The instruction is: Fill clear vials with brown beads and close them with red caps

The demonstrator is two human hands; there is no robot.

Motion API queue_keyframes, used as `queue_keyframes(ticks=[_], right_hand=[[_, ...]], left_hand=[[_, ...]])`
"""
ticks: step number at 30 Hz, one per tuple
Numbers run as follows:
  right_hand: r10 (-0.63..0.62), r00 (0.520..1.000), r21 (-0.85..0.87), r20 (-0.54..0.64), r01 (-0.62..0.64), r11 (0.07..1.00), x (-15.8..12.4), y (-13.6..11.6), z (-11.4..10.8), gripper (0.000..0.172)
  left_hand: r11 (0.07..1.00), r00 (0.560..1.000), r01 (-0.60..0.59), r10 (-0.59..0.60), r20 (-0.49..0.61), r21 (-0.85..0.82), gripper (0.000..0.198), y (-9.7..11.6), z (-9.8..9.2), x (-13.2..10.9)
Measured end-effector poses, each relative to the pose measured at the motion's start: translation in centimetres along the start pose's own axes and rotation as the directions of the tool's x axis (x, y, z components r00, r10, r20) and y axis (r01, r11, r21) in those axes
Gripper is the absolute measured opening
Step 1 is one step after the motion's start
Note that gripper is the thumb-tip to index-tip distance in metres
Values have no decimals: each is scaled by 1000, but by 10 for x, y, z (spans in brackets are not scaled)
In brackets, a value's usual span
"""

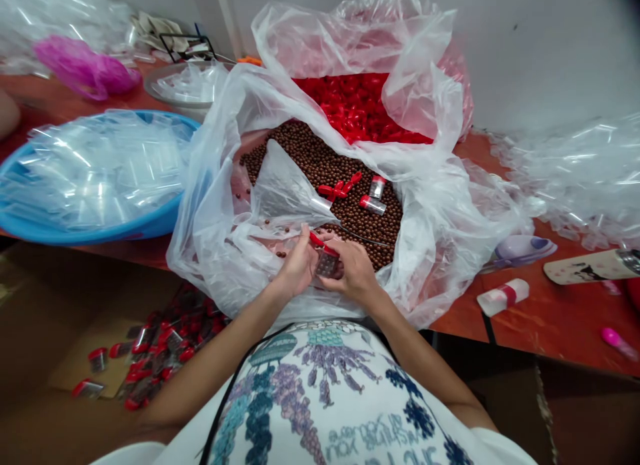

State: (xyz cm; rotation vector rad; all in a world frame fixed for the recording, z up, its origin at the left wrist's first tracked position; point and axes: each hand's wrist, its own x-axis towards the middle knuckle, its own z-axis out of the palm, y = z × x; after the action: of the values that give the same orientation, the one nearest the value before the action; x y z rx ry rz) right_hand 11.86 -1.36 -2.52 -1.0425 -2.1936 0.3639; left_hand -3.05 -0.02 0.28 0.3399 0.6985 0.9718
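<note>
Between my two hands, over the near side of a plastic-lined bag [200, 231], is a small clear jar [327, 263] filled with brown balls. My right hand [356, 268] is wrapped round the jar. My left hand [301, 261] pinches a red lid [316, 239] at the jar's top left. Brown balls [320, 158] fill the bag. On them lie a clear plastic funnel or scoop [285, 185], several red lids [340, 188] and two small jars with red caps [373, 205].
A blue basin [150, 219] of clear plastic pieces stands left. Behind is a bag of red lids [350, 108]. Filled jars [165, 345] lie in a box at lower left. A bottle [590, 267] and a white-and-red roll [503, 297] lie right.
</note>
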Motion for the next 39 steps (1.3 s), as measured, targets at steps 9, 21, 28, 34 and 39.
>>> queue_keyframes(ticks=[9, 21, 28, 34, 39], right_hand=[[24, 999, -55, -24, -26, 998, -6, -9, -4, 62], [-12, 997, -181, -73, -2, 983, -10, -15, -9, 62], [-68, 997, -181, -29, 62, 982, -10, -16, -10, 53], [-37, 999, -183, -7, 35, 982, -11, -13, -14, 55], [-31, 998, -144, -50, 24, 989, -15, -7, -15, 56]], left_hand=[[989, 989, 146, -146, -28, -26, 58, -1, 13, -7], [999, 989, -44, 47, -139, 23, 65, -5, 27, -11], [986, 987, 152, -148, -55, 62, 53, -4, 27, -15], [980, 983, 183, -184, 13, 82, 81, -5, 13, -18], [982, 980, 182, -186, 72, 55, 92, -5, 7, -19]])
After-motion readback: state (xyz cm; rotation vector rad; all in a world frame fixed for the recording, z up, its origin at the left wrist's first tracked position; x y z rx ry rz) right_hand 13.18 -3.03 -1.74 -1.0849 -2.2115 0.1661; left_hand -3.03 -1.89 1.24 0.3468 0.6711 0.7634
